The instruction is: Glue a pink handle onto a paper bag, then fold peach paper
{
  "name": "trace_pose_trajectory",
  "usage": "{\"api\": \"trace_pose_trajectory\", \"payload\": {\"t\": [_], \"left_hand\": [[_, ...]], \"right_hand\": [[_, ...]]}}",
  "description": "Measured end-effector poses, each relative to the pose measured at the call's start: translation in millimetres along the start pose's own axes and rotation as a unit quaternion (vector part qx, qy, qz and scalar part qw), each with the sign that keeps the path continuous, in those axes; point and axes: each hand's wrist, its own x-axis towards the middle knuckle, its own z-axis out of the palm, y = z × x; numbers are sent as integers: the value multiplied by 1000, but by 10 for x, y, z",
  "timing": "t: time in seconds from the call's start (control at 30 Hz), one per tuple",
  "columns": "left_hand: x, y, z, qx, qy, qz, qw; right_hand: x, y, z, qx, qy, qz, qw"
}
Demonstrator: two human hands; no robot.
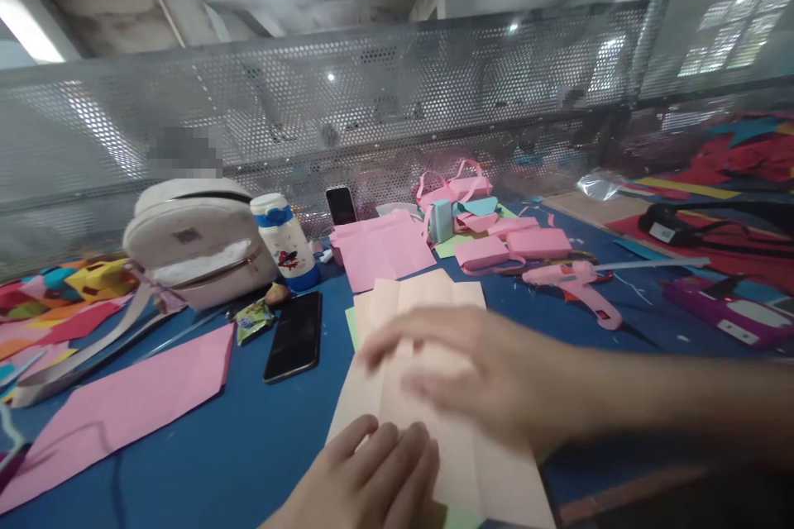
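A creased sheet of cream paper point(434, 397) lies lengthwise before me, with pale green paper point(352, 329) showing at its edge. My left hand point(378, 475) rests on the lower part of the cream sheet, fingers bent and close together; the fingertips are hidden. Reaching in from the right, my right hand point(459, 364) is over the middle of the sheet, smeared by motion. Its thumb and fingers are apart, with nothing seen between them. Beyond the sheet's far end lies folded pink paper point(385, 248).
A pink glue gun point(576, 281) lies to the right near pink paper boxes point(539, 242). On the left are a black phone point(293, 339), a bottle point(285, 244), a white backpack point(192, 240) and a pink sheet point(142, 397). A perforated metal panel point(372, 99) bounds the back.
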Motion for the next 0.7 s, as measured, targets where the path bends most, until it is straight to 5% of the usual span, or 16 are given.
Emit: {"api": "trace_pose_trajectory", "payload": {"t": [0.17,0.3,0.7], "left_hand": [[-154,-89,-66,20,35,1,999],[-335,-317,-249,-46,-43,-50,997],[-728,-896,-360,18,-14,-174,984]], "right_hand": [[221,1129,-7,20,82,199,976],[169,1692,89,64,113,240,962],[-361,1417,-52,259,118,277,918]]}}
